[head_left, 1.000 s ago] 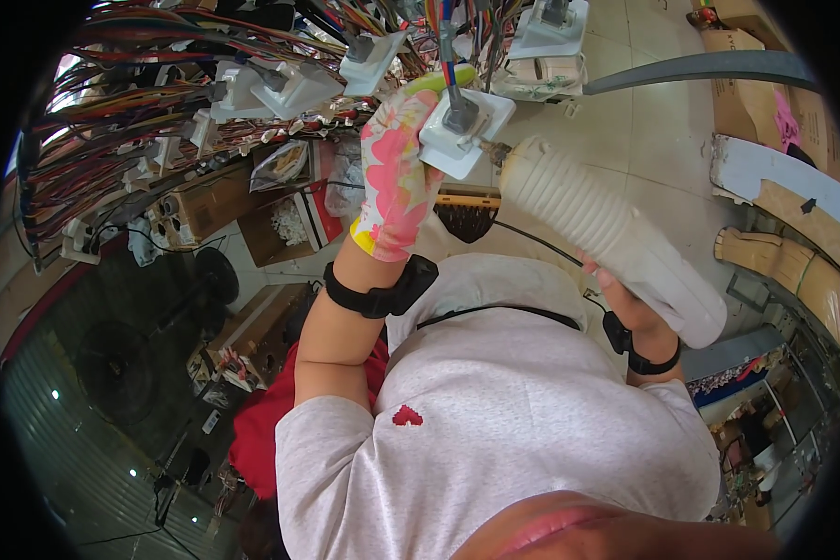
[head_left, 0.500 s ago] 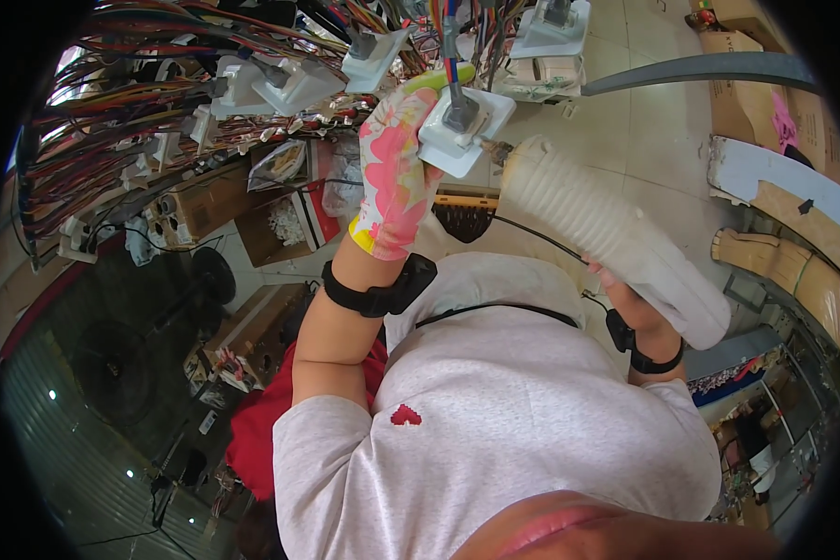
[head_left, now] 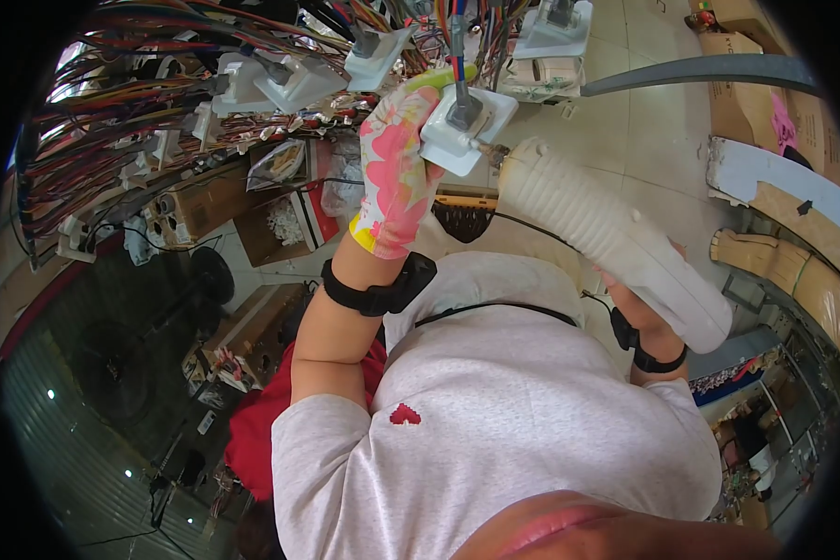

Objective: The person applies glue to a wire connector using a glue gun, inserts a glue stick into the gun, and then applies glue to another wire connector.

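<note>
My left hand (head_left: 397, 168) wears a white glove with pink and yellow flowers. It is closed around the left edge of a white square plate (head_left: 455, 147), in which a grey connector (head_left: 463, 113) with blue and red wires stands. In my right hand (head_left: 609, 280), mostly hidden behind it, is a bulky white hot glue gun (head_left: 593, 205) with a ribbed barrel. Its metal nozzle (head_left: 496, 151) points left at the plate, the tip close against the connector's lower right side. Whether the tip touches cannot be made out.
More white plates with grey connectors (head_left: 299, 84) hang among bundled coloured wires (head_left: 149, 47) at the upper left. Cardboard boxes (head_left: 213, 198) stand below them. A grey curved bar (head_left: 700, 70) crosses the upper right. A black cable (head_left: 546, 231) runs beneath the glue gun.
The glue gun's nozzle has shifted slightly at the plate, and its tip now shows pale against the connector's base. My left hand and the plate have barely moved.
</note>
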Demonstrator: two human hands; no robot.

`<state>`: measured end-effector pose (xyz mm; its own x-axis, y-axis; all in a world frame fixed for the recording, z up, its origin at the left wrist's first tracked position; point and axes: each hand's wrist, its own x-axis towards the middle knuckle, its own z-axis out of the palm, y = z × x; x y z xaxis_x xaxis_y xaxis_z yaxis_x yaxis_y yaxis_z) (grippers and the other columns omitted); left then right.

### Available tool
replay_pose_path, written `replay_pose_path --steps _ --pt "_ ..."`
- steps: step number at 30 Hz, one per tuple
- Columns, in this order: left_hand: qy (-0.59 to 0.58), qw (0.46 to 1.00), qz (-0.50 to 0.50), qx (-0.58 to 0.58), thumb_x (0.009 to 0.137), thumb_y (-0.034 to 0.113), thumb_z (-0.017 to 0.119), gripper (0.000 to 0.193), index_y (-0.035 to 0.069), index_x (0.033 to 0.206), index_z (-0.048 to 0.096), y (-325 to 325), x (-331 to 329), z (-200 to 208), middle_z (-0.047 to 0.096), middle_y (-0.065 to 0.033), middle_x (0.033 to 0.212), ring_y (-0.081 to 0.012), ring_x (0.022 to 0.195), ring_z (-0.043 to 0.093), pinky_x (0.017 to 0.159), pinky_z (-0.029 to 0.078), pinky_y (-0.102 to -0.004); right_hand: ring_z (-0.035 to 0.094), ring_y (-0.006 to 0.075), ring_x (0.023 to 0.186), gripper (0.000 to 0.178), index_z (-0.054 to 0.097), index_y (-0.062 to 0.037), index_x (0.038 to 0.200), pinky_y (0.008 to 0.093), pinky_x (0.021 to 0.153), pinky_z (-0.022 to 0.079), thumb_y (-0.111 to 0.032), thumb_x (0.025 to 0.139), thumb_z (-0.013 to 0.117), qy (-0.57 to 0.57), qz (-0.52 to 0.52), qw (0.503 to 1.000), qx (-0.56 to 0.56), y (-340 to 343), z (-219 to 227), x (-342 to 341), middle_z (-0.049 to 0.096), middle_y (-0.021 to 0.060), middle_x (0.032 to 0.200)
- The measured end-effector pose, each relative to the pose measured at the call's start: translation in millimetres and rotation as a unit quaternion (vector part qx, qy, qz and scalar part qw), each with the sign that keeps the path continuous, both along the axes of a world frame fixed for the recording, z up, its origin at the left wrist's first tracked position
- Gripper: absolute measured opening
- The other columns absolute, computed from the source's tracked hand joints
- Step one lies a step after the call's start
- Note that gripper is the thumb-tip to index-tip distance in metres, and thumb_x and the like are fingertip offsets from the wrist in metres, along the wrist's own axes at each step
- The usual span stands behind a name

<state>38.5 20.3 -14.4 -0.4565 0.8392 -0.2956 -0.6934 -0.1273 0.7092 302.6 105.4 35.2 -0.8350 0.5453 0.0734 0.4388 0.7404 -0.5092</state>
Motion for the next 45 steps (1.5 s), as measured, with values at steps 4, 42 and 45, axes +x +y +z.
replay_pose_path --steps 4,42,45 --pt "0.024 1.0 -0.007 0.005 0.068 0.0 0.063 0.042 0.003 0.109 0.053 1 0 2 0.059 -0.0059 0.092 -0.0159 0.081 0.058 0.07 0.046 -0.0255 0.059 0.0223 0.073 0.023 0.063 -0.0065 0.092 0.0321 0.065 0.046 -0.019 0.073 0.067 -0.004 -0.074 0.972 -0.223 0 2 1 0.063 0.0065 0.089" --pt "0.138 0.984 0.016 -0.111 0.087 0.019 0.052 0.023 0.004 0.101 0.061 12 2 8 0.06 0.0028 0.073 -0.0017 0.055 0.053 0.043 0.038 -0.0145 0.059 0.0267 0.064 0.023 0.061 -0.0011 0.087 0.0313 0.057 0.048 -0.011 0.067 0.067 0.098 -0.08 0.972 -0.199 11 -17 9 0.061 0.0119 0.076" --pt "0.129 0.986 0.043 -0.101 0.087 0.019 0.052 0.022 0.005 0.1 0.061 11 4 8 0.059 0.0039 0.069 -0.0005 0.051 0.051 0.04 0.035 -0.0136 0.059 0.0271 0.064 0.024 0.061 -0.0017 0.088 0.0316 0.057 0.048 -0.012 0.067 0.067 0.104 -0.089 0.965 -0.223 11 -17 9 0.061 0.012 0.077"
